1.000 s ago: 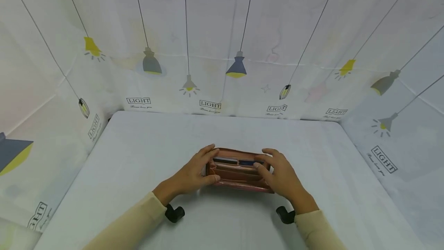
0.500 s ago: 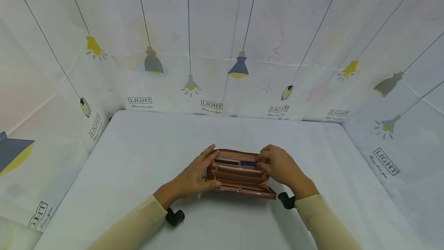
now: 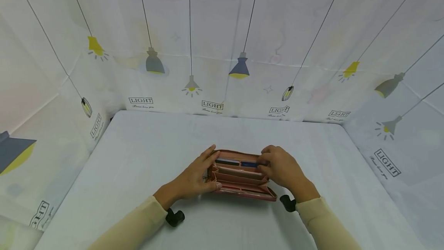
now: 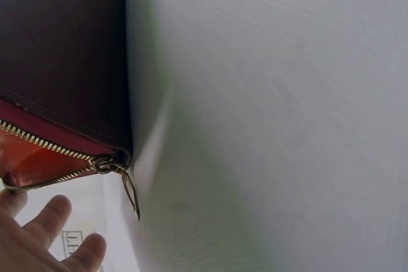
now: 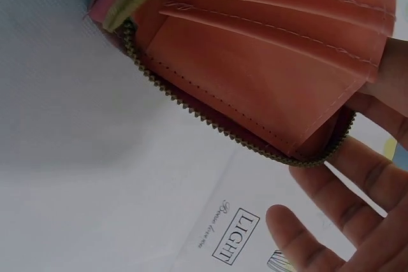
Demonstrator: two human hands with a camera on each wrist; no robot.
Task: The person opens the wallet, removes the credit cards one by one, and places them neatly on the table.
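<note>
A zip-around wallet (image 3: 239,173) stands unzipped on the white table, its pink pockets facing up. White-edged cards (image 3: 227,161) and a blue card (image 3: 249,164) stick up from its far-side slots. My left hand (image 3: 190,174) holds the wallet's left end, thumb on the near rim and fingers at the far rim. In the left wrist view, a zipper pull (image 4: 131,192) hangs from the dark outer corner. My right hand (image 3: 282,167) grips the far right part with bent fingers, close to the blue card. Whether it touches that card, I cannot tell.
The white table (image 3: 156,138) reaches back to a hanging cloth (image 3: 215,22) printed with lamps, which also lines both sides. A black wrist camera (image 3: 175,217) shows below the left hand, another wrist camera (image 3: 288,203) below the right.
My right fingers have drawn closer together at the wallet's far right side, uncovering more of its right end. The wallet's near side has tipped slightly toward me, so it gapes wider. The left hand barely moved.
</note>
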